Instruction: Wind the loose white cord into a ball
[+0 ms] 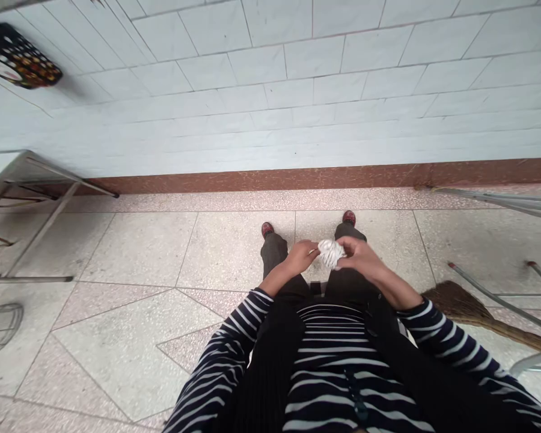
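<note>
The person wears a knitted-looking top (333, 361) in dark navy, with horizontal stripes of a pale, greyish white. The stripes lie closer together near the hem. The left sleeve (223, 349) and the right sleeve (451, 337) have the same stripes, which run around the arm, and both leave the lower forearms (279, 278) bare. Over the top there is a black vest (270, 373), open at the front, with fine ribs. On the chest a dark bluish strip (356, 394) is too blurred to identify. The trousers (274, 252) are dark grey. The left shoe (267, 228) and the right shoe (349, 217) are dark red.
</note>
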Available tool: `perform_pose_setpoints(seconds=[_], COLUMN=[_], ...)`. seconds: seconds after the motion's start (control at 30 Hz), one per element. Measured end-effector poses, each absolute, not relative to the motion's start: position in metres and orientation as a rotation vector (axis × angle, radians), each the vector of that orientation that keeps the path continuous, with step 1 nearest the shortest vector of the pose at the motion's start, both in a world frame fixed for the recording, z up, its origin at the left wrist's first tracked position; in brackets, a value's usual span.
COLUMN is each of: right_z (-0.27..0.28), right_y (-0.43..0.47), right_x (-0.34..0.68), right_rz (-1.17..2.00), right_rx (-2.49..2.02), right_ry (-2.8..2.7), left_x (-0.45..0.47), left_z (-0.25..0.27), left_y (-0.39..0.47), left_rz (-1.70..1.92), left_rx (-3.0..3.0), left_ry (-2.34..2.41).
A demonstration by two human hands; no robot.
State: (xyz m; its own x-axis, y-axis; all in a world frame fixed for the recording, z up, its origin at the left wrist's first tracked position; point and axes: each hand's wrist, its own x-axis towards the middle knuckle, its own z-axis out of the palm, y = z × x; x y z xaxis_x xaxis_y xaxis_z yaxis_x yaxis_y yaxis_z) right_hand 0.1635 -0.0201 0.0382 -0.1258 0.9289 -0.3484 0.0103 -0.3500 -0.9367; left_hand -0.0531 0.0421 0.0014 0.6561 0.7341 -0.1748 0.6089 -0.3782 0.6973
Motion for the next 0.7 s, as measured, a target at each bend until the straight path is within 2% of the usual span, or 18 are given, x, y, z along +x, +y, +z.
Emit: perform_pose_setpoints(seconds=[0.13, 0.27, 0.4, 0.6, 0.7], right_z=[0.046, 0.023, 0.009, 0.024, 0.034], right_y=[0.010, 0.020, 0.002, 0.003, 0.012], right_x=[0.184, 0.178, 0.166, 0.187, 0.193], right_rz=[1.308, 0.959, 1.264, 1.828, 2.004], right_rx=[-1.469, -1.831, -1.771, -1.596, -1.503], right_ry=[-0.939, -1.250, -1.541, -1.361, -1.386], left_x=[-0.044, -0.043, -0.052, -0.049, -0.039], left_z=[-0.010, 0.007, 0.024, 0.032, 0.043], left_y=[0.019, 0.017, 0.041, 0.051, 0.048], left_rz=[0.104, 0.103, 0.121, 0.230, 0.279], left_rx=[1.940, 2.107, 2.237, 2.345, 2.518], left_ry=[0.959, 0.943, 0.872, 0.760, 0.620])
